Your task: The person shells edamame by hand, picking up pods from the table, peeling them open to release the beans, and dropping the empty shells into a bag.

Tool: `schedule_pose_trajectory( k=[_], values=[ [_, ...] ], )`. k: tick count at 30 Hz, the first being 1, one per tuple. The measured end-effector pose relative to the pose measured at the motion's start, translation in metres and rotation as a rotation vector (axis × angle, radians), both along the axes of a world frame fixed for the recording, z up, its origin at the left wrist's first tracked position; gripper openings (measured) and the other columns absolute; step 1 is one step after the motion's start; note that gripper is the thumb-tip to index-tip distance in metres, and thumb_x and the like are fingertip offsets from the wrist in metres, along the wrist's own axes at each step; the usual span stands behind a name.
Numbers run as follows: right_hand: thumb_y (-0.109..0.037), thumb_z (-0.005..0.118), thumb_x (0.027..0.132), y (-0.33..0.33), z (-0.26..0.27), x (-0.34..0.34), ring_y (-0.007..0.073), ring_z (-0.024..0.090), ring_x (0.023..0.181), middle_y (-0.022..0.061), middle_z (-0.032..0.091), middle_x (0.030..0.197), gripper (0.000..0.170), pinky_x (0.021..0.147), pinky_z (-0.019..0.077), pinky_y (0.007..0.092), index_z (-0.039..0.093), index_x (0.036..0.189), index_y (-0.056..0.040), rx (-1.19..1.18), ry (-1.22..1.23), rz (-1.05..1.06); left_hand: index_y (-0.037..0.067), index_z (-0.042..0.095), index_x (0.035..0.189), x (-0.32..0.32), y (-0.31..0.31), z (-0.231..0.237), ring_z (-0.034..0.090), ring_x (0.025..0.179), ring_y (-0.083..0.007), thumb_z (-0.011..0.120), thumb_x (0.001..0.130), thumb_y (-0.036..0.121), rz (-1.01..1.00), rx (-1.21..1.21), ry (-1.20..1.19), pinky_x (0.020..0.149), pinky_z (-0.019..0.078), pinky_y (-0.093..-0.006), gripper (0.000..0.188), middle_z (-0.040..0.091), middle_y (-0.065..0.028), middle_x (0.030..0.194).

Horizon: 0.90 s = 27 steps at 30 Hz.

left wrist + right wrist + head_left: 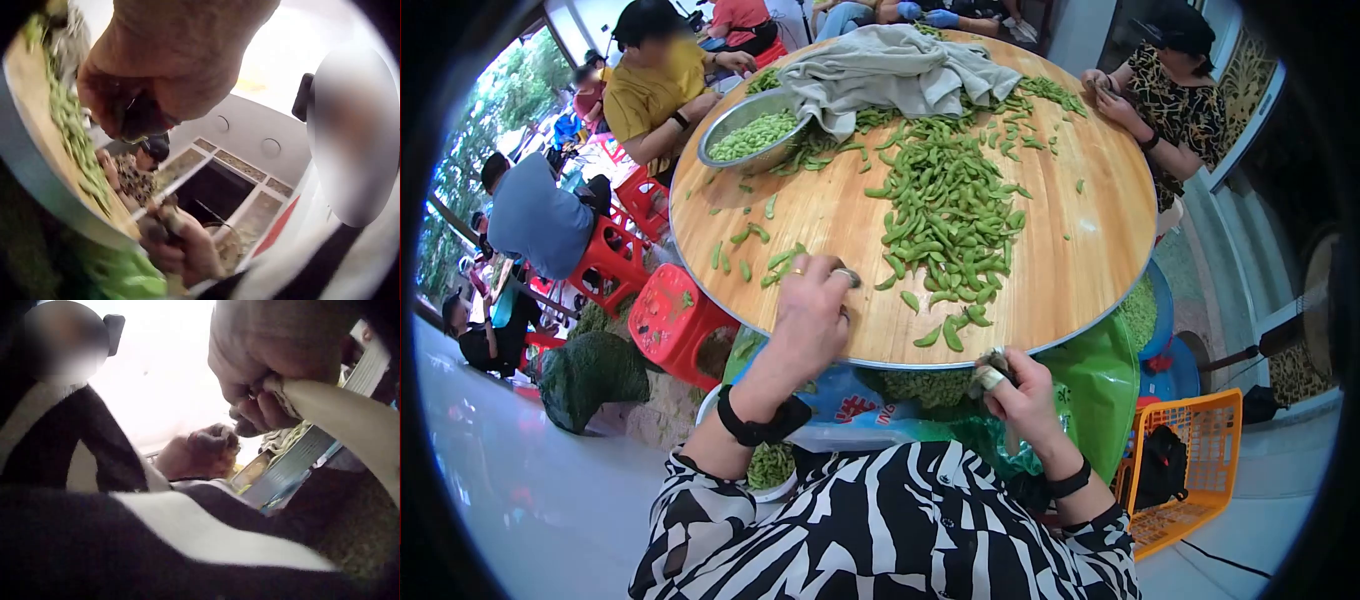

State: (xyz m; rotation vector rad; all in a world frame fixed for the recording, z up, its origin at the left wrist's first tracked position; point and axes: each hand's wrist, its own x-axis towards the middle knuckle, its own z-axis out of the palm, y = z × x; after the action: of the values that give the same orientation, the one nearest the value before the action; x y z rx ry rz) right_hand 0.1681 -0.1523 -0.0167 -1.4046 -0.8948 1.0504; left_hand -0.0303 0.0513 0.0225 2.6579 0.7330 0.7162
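Observation:
My left hand (812,305) is low over the near left of the round wooden table, fingers bent, rings showing. Beside its knuckles lie a few green soybean pods (780,262). A dark covering shows at a fingertip; in the left wrist view the bent fingers (134,103) hide the palm. At the near rim my right hand (1022,388) has its fingers curled, with grey and whitish material (990,378) about the fingertips. A long pale piece (344,412) runs from these fingers in the right wrist view; I cannot tell whether they grip it.
A large pile of pods (950,210) covers the middle of the table (1070,280). Behind are a metal bowl (745,150) of shelled beans and a grey cloth (900,75). People sit around. A red stool (670,315) stands left, an orange crate (1210,460) right.

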Motion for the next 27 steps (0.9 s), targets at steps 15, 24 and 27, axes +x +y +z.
schedule_pose_trajectory(
  k=[15, 24, 27],
  values=[
    [-0.008, 0.055, 0.091, 0.000, -0.001, 0.002, 0.0057, 0.049, 0.053, -0.0003, 0.054, 0.067, 0.015, 0.048, 0.0393, 0.0217, 0.061, 0.100, 0.0014, -0.007, -0.032, -0.043, 0.001, 0.056, 0.087, -0.013, 0.049, -0.035, 0.055, 0.089, -0.0367, 0.057, 0.071, -0.003, 0.089, 0.068, -0.022, 0.077, 0.0464, -0.0450, 0.017, 0.055, -0.0178, 0.092],
    [-0.008, 0.054, 0.091, 0.000, 0.000, 0.003, 0.0048, 0.049, 0.055, -0.0003, 0.055, 0.070, 0.017, 0.048, 0.0385, 0.0207, 0.059, 0.105, 0.0014, -0.011, 0.001, -0.025, 0.003, 0.054, 0.090, -0.015, 0.062, -0.042, 0.055, 0.087, -0.0386, 0.061, 0.065, -0.003, 0.170, 0.070, 0.026, 0.074, 0.0471, -0.0450, 0.027, 0.052, -0.0179, 0.091],
    [-0.008, 0.055, 0.091, 0.001, -0.001, 0.002, 0.0048, 0.050, 0.055, -0.0003, 0.056, 0.070, 0.017, 0.048, 0.0384, 0.0205, 0.059, 0.105, 0.0015, -0.004, -0.014, -0.026, 0.003, 0.053, 0.092, -0.018, 0.065, -0.032, 0.055, 0.088, -0.0404, 0.060, 0.066, -0.004, 0.209, -0.108, 0.016, 0.074, 0.0474, -0.0466, 0.028, 0.052, -0.0191, 0.094]
  ],
)
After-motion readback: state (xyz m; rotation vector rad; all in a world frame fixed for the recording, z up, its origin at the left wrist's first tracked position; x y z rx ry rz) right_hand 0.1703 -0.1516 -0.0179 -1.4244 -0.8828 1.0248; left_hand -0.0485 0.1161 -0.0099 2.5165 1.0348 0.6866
